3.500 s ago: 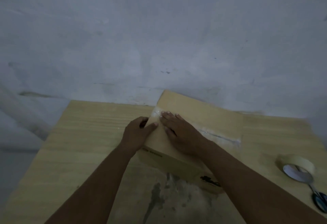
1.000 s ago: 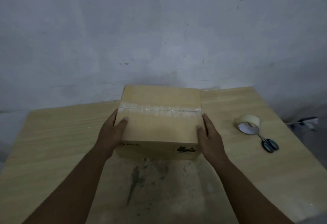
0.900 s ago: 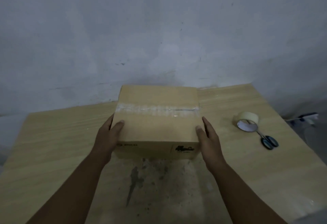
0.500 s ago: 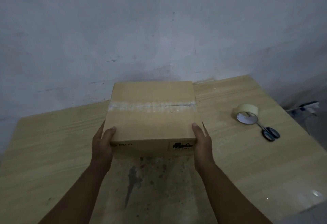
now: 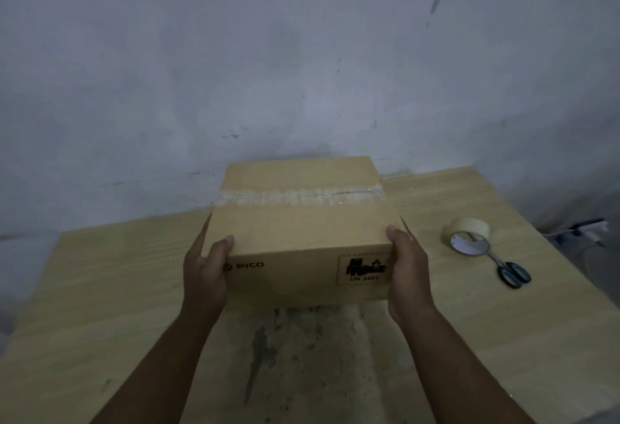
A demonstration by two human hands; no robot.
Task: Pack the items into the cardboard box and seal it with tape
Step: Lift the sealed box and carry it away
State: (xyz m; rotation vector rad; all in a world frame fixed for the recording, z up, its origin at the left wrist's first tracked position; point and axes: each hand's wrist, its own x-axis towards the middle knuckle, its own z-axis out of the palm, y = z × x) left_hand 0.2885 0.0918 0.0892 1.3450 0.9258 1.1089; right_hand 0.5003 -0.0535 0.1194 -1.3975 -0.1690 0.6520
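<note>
Over the wooden table (image 5: 100,289), left hand (image 5: 204,276) and right hand (image 5: 407,272) are clamping the cardboard box (image 5: 302,232) between them, thumbs hooking its top edge, likely for lifting it squarely; tape strip (image 5: 295,197) is crossing the lid just beyond both thumbs, so sealing looks done.

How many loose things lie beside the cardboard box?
2. The tape roll lies right of the cardboard box; the scissors lie beside it, slightly nearer. The box may hide others.

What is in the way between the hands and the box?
Nothing visible. The left hand and right hand grip the cardboard box by its sides, thumbs on top. The tape roll and scissors lie off to its right on the table.
</note>
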